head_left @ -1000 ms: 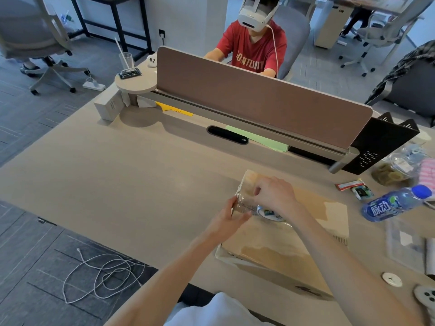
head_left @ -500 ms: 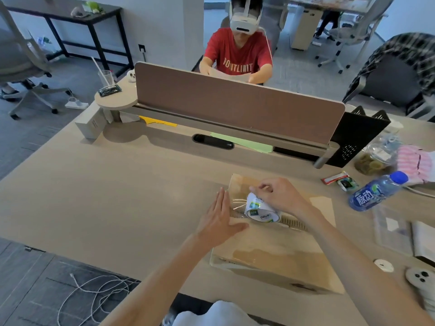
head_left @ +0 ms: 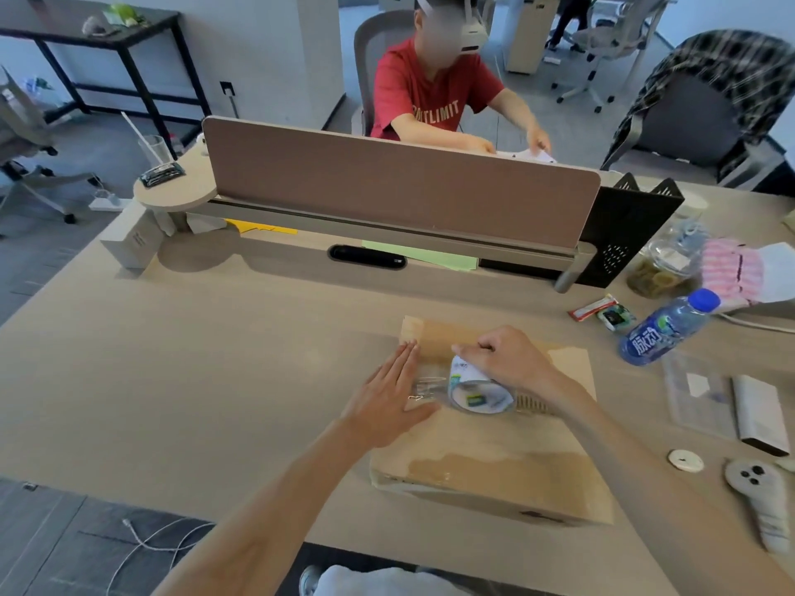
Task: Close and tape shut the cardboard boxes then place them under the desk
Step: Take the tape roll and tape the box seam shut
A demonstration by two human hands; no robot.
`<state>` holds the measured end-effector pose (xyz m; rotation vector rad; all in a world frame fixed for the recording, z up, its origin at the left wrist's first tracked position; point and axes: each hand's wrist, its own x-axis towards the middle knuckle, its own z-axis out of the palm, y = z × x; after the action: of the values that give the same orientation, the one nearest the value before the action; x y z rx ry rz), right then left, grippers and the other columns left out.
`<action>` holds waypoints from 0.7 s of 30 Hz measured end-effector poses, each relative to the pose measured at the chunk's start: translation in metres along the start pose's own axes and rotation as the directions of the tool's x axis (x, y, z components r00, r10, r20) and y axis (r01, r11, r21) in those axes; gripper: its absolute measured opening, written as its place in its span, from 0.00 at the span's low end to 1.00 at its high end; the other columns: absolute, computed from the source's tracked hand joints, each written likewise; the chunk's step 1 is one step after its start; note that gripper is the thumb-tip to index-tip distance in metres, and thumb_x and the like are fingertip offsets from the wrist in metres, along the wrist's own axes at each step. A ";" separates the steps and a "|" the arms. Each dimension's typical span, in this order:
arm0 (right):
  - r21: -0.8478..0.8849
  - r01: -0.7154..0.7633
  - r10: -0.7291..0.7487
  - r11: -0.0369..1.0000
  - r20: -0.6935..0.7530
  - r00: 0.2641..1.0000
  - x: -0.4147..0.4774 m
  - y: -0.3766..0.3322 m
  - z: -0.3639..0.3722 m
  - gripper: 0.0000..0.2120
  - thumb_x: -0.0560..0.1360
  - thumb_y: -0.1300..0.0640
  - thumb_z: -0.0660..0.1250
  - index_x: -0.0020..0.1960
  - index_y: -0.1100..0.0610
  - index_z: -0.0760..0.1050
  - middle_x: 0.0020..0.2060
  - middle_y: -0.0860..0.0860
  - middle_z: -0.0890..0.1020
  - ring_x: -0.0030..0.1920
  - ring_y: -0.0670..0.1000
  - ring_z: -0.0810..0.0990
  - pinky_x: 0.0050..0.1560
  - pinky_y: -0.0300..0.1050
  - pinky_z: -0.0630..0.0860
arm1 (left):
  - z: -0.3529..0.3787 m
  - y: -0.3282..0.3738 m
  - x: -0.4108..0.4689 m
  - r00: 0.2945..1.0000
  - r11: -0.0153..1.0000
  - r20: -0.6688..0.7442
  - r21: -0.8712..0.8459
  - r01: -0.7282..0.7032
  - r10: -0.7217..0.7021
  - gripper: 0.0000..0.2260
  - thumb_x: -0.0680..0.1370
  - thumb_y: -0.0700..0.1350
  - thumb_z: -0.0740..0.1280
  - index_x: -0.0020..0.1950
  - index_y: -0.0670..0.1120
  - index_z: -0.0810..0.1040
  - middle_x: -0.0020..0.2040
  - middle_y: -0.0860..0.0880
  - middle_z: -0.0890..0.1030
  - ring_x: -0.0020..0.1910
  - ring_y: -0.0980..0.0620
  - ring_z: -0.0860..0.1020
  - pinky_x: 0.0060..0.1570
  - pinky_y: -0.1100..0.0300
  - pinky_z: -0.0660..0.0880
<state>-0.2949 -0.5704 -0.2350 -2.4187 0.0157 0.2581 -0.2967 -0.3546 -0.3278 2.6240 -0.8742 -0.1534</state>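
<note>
A flat brown cardboard box (head_left: 494,462) lies closed on the beige desk (head_left: 193,372) in front of me. My left hand (head_left: 389,397) rests flat, fingers spread, on the box's left edge, pressing down a strip of clear tape (head_left: 426,387). My right hand (head_left: 507,359) grips a roll of clear tape (head_left: 477,391) standing on the seam in the middle of the box top. Clear tape runs from the roll to under my left hand.
A blue water bottle (head_left: 664,329), snack packets (head_left: 602,311), a black file rack (head_left: 623,230) and a game controller (head_left: 761,496) lie to the right. A brown divider screen (head_left: 395,182) crosses the desk; a person in a red shirt (head_left: 434,92) sits behind it. A white cable (head_left: 150,548) lies on the floor.
My left hand went from pinching the tape end to lying flat on the box's left edge. My right hand has drawn the roll rightward along the seam. The camera tilted.
</note>
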 end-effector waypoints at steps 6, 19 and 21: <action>0.019 -0.036 0.037 0.999 -0.094 0.995 -0.041 0.072 -0.071 0.28 0.73 0.42 0.68 0.24 0.54 0.59 0.20 0.47 0.59 0.23 0.45 0.57 0.29 0.42 0.55 | 0.000 0.002 0.000 0.999 0.997 0.044 0.073 0.027 -0.031 0.45 0.73 0.73 0.38 0.79 0.43 0.42 0.80 0.50 0.44 0.78 0.55 0.42 0.76 0.52 0.50; 0.060 0.020 -0.011 0.998 -0.150 0.989 -0.070 0.125 -0.077 0.26 0.78 0.54 0.69 0.27 0.57 0.59 0.23 0.46 0.61 0.26 0.44 0.59 0.29 0.38 0.56 | 0.012 0.026 0.025 0.998 0.975 0.013 0.215 -0.061 0.060 0.43 0.76 0.70 0.49 0.79 0.39 0.47 0.79 0.45 0.45 0.78 0.50 0.42 0.74 0.58 0.38; 0.031 0.034 -0.029 0.999 -0.162 0.986 -0.077 0.131 -0.083 0.26 0.77 0.49 0.68 0.27 0.55 0.59 0.23 0.45 0.61 0.26 0.44 0.60 0.29 0.40 0.55 | 0.013 0.025 0.025 0.999 0.976 0.006 0.210 -0.054 0.054 0.43 0.76 0.70 0.49 0.79 0.40 0.46 0.79 0.45 0.45 0.77 0.52 0.41 0.74 0.58 0.38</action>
<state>-0.3662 -0.7283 -0.2439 -2.3985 0.0545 0.0464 -0.2936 -0.3916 -0.3298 2.7901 -1.0114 -0.0481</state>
